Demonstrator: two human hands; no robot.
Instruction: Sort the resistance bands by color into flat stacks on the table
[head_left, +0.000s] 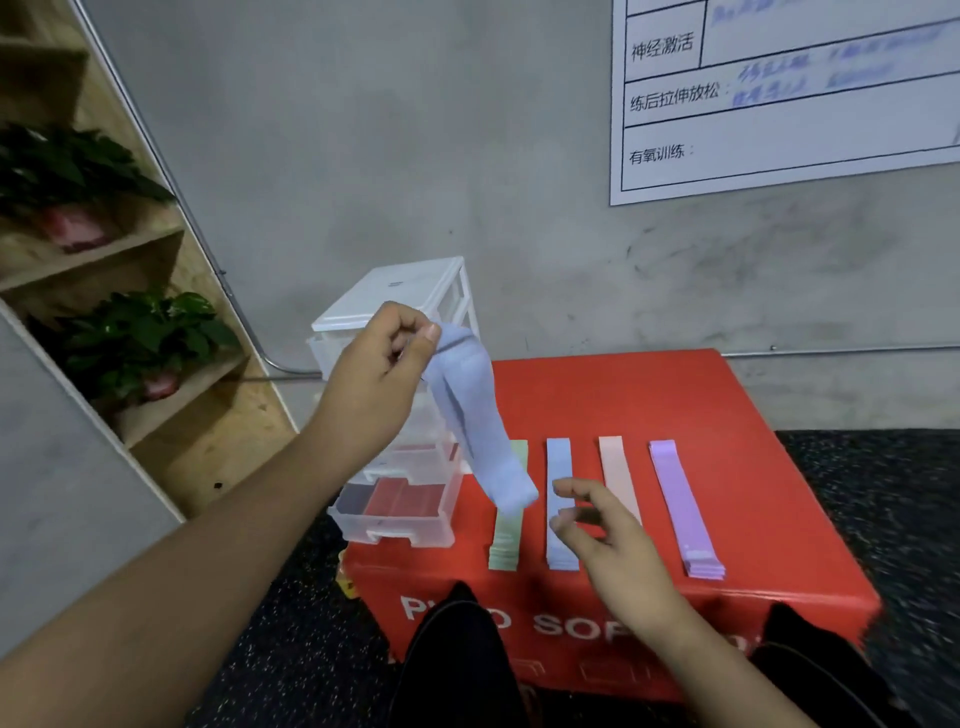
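Band of pale blue (467, 405) hangs in the air, pinched at its top end between the thumb and curled fingers of the left hand (379, 364). It droops toward 5 o'clock, and its lower end dangles over the far part of the green stack (505, 545). At 4 o'clock from that lower end the right hand (613, 535) holds nothing. Its fingers are loosely spread and half bent, the tips pointing toward 10 o'clock, and it hangs over the blue stack (558, 462) and the near part of the pink stack (615, 467). Whether it touches either one cannot be told.

Four flat stacks lie side by side on the red box (753, 441), each running from 12 to 6 o'clock and apart from its neighbours. Going toward 3 o'clock they are green, blue, pink, then the purple stack (680, 504).

At 9 o'clock from the stacks, on the box's corner, stands a clear plastic drawer unit (395, 291) with a white top. Its lowest drawer (395, 519) is pulled out, and its contents are too blurred to name. The person's dark-clad knees (457, 649) show at 6 o'clock, against the box's front.

Farther out at 9 o'clock, leafy plants (145, 332) sit on a wooden shelf (208, 415). A white chart (779, 104) hangs on the grey wall at 1 o'clock.
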